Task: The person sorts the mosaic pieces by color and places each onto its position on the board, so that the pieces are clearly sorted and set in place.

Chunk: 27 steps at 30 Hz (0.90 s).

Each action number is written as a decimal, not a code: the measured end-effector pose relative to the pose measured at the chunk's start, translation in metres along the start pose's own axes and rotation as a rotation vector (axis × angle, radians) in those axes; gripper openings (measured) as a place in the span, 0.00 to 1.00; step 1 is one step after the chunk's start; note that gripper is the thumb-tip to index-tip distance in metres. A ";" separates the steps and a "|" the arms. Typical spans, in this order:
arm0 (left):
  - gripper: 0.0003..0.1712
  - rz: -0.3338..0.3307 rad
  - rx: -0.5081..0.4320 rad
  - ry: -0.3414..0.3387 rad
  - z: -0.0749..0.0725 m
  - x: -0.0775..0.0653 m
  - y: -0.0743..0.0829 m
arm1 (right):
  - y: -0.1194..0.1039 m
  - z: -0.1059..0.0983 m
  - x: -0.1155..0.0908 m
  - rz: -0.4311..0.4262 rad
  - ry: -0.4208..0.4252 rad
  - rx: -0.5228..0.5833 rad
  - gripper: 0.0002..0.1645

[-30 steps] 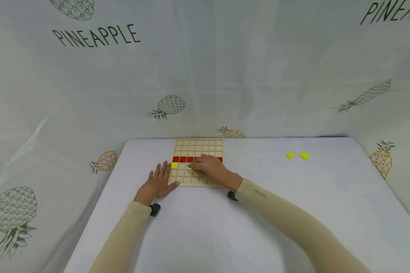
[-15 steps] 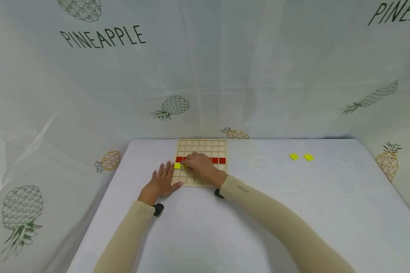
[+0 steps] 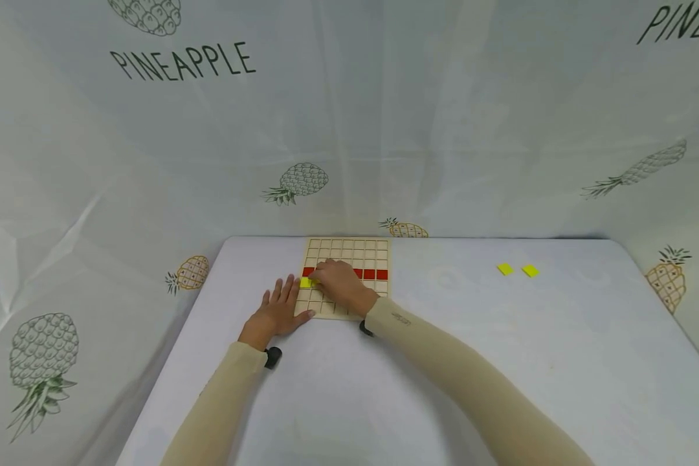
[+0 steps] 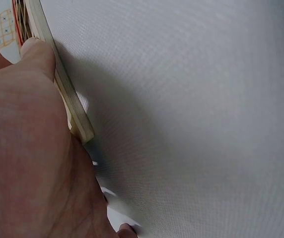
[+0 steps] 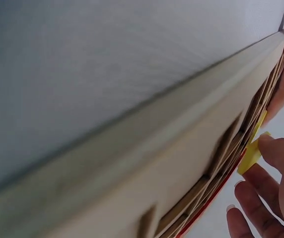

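A pale wooden grid board (image 3: 349, 245) lies on the white table, with a row of red square tiles (image 3: 369, 274) across its middle. My right hand (image 3: 340, 285) reaches over the board and covers part of that row. Its thumb and finger pinch a yellow square tile (image 5: 251, 155), tilted close over the grid in the right wrist view. Just left of those fingertips, another yellow tile (image 3: 305, 283) sits in the leftmost cell below the red row. My left hand (image 3: 276, 314) rests with fingers spread along the board's left side, thumb at the near left corner (image 4: 36, 52).
Two loose yellow tiles (image 3: 517, 270) lie apart on the table at the far right. A white pineapple-print cloth (image 3: 384, 129) hangs behind the table's back edge and along its sides.
My right hand has moved left across the board with the pinched yellow tile, up beside the yellow tile in the grid. The left hand stays at the board's side.
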<state>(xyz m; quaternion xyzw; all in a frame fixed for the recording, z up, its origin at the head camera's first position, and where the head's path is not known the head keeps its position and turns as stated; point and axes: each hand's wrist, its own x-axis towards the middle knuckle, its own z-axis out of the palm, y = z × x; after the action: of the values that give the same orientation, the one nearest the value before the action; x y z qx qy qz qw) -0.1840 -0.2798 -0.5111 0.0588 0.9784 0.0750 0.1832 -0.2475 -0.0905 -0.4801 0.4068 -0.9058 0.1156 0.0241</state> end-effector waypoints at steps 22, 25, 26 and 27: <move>0.57 -0.004 0.004 -0.006 -0.001 -0.002 0.003 | -0.011 0.003 -0.006 -0.008 -0.053 -0.263 0.15; 0.57 -0.005 0.006 -0.006 -0.001 -0.002 0.002 | -0.013 0.004 -0.011 0.006 -0.084 -0.266 0.17; 0.57 -0.004 0.004 -0.002 -0.001 -0.002 0.002 | -0.014 0.005 -0.012 0.012 -0.094 -0.275 0.19; 0.57 -0.003 0.001 0.001 -0.001 -0.002 0.002 | -0.014 0.005 -0.013 0.019 -0.104 -0.285 0.20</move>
<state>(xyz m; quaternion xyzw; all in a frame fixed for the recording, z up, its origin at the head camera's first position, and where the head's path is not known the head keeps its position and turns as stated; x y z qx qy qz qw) -0.1824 -0.2787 -0.5093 0.0575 0.9786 0.0742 0.1829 -0.2278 -0.0914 -0.4843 0.3961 -0.9169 -0.0353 0.0334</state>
